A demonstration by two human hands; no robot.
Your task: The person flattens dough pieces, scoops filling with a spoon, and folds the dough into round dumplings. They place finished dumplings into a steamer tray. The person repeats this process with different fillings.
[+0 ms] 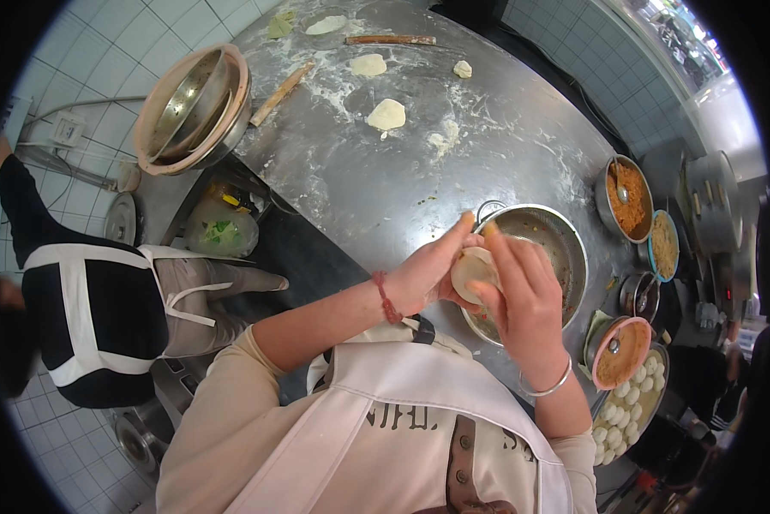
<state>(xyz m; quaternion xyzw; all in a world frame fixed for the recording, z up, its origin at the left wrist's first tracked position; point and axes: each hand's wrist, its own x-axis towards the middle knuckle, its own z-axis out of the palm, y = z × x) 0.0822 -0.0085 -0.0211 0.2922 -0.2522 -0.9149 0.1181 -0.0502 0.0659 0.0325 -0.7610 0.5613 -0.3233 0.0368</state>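
Observation:
Both hands meet in front of my chest around a piece of pale dough wrapper (469, 273). My left hand (423, 273), with a red cord at the wrist, cradles it from the left. From the right, my right hand (526, 283) bends its fingers and thumb over the dough's edge. Whether filling lies inside the wrapper cannot be seen. Beneath the hands stands a perforated metal basin (571, 257) with food bits stuck to it. Two flattened dough rounds (386, 114) and a small dough lump (462, 69) lie farther off on the floured steel table (385, 186).
Wooden rolling pins (282, 94) lie at the far side. Stacked bowls (237, 83) stand left. Along the right are a bowl of orange filling (629, 199), a pink-rimmed bowl (647, 334) and a tray of shaped dough pieces (648, 408). A person (111, 308) stands at left.

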